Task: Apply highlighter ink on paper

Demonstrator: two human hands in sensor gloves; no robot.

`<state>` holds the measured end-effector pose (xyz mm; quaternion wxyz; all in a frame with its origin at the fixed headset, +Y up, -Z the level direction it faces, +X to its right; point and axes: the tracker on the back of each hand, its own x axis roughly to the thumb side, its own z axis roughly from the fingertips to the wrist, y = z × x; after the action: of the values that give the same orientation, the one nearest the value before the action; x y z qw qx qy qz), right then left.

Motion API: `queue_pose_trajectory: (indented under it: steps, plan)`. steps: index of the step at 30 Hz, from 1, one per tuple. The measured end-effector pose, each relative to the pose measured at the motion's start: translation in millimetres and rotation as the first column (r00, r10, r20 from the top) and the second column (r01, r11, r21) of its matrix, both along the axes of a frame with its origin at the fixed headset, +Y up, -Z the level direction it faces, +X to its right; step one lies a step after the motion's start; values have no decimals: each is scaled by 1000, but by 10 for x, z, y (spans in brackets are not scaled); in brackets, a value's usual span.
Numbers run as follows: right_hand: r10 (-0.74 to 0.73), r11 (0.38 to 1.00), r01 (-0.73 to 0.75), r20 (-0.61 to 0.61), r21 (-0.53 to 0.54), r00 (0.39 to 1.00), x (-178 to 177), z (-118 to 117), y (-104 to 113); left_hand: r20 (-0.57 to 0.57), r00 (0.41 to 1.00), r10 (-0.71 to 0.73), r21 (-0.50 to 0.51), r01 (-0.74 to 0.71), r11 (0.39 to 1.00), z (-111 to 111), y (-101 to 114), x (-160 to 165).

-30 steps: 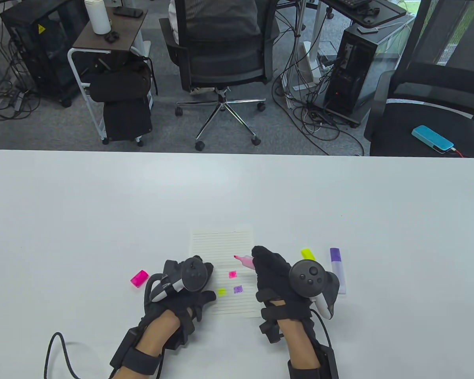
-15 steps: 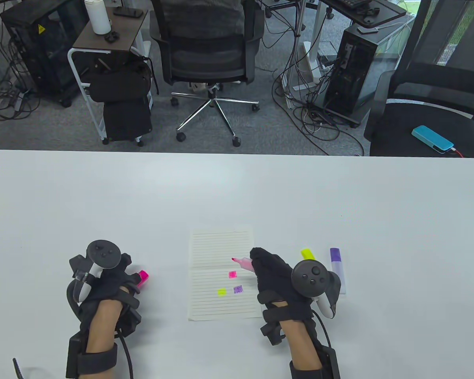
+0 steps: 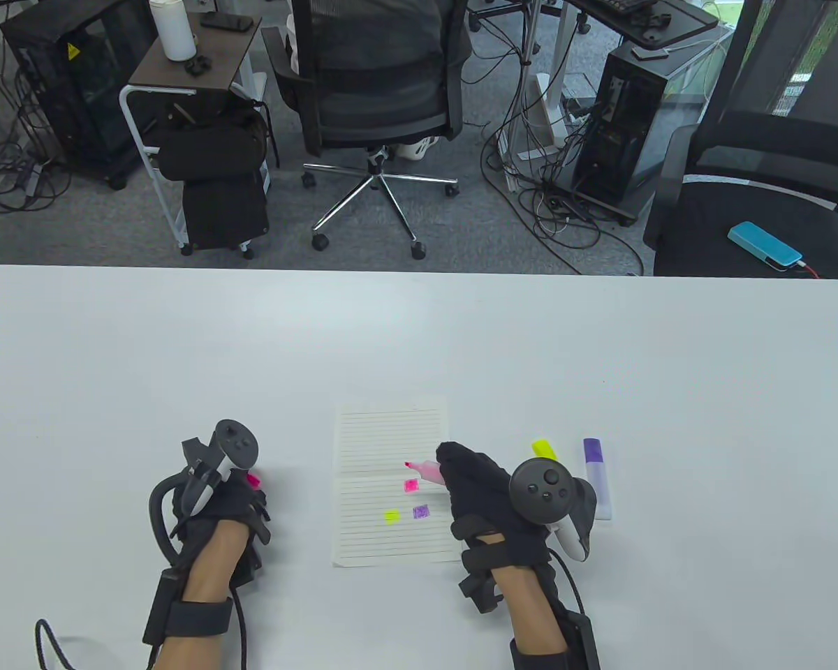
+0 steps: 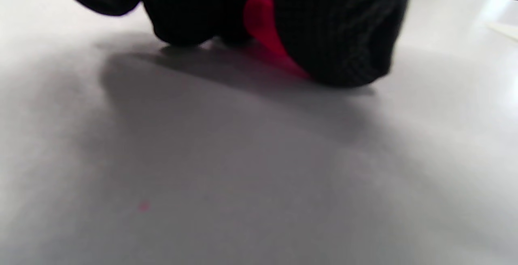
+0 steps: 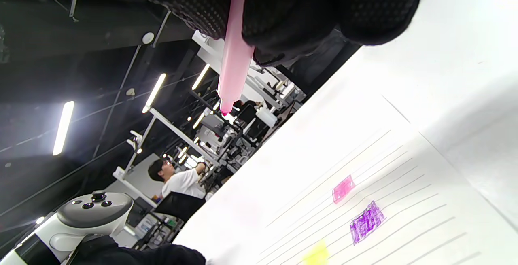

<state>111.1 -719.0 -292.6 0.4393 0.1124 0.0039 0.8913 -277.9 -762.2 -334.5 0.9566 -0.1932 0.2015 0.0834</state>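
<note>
A lined paper sheet [image 3: 390, 447] lies on the white table with pink [image 3: 411, 486], yellow [image 3: 391, 516] and purple [image 3: 420, 511] ink patches; they also show in the right wrist view [image 5: 343, 188]. My right hand [image 3: 485, 499] grips an uncapped pink highlighter [image 3: 426, 471], its tip held just above the paper near the pink patch; the pen shows in the right wrist view [image 5: 234, 58]. My left hand [image 3: 227, 506] lies left of the paper, its fingers [image 4: 344, 34] closed around the pink cap [image 4: 265, 30] on the table; the cap peeks out in the table view [image 3: 253, 480].
A yellow highlighter [image 3: 544, 448] and a purple-capped highlighter [image 3: 597, 478] lie right of my right hand. The table's far edge [image 3: 419, 271] has office chairs, computer towers and cables behind it.
My left hand left the paper's left side, moved left to the pink cap and closed over it. My right hand moved slightly left with the pen.
</note>
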Motion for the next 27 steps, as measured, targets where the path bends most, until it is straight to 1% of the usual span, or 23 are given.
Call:
queue_pose_trajectory:
  steps: [1,3,5,7,9,11,14,16,17,18,19,20,21,22,23,24,26,27]
  plan:
    - [1,1000,-1,-1,0,1000,-5,1,0,-7,999,32,-12,-32,999,5,-15,0]
    - [-4,1000,4,-7,-2,1000,-15,1,-1,-31,999,30,5,-30,1000,9,-31,10]
    - [-14,1000,14,-18,-10,1000,-30,-1,-10,8,1000,-8,-39,8,999,2,-39,54]
    - [-22,1000,22,-27,-18,999,-44,-2,-20,34,999,-40,-47,42,998,-3,-35,77]
    - [-26,999,25,-40,-24,999,-58,-4,-25,28,1000,-6,-38,7,999,23,-19,77]
    - [-39,999,37,-50,-27,998,-73,-2,-25,2,1000,31,-4,-31,1000,59,30,74]
    - [-48,999,46,-68,-25,997,-95,1,-21,11,999,40,67,-41,997,85,109,52]
    - [-68,998,66,-97,-19,993,-116,0,-18,29,983,182,138,-184,973,119,172,14]
    - [-90,996,88,-119,-17,989,-130,-1,-19,21,934,357,235,-352,906,158,200,-6]
    - [-108,994,106,-133,-18,985,-141,-1,-19,23,875,484,304,-467,830,181,211,-10]
    - [-139,990,139,-160,-13,977,-162,-4,-24,70,749,659,345,-638,688,197,215,-3]
    - [-169,985,171,-192,-8,967,-188,-4,-21,133,596,792,316,-783,536,211,210,27]
    - [-183,983,186,-209,-4,961,-205,1,-17,167,486,858,292,-856,428,215,204,60]
    - [-197,979,204,-240,4,951,-237,6,-9,206,330,921,265,-925,272,220,192,125]
    - [-202,977,211,-256,8,945,-254,11,-5,222,266,938,253,-945,209,220,189,166]
    - [-209,975,223,-278,20,937,-283,20,2,238,182,954,224,-966,129,221,176,233]
    - [-217,969,243,-297,53,930,-332,42,17,244,76,967,147,-988,41,226,148,372]
    - [-215,968,243,-300,57,929,-338,45,19,249,50,967,119,-993,20,228,139,420]
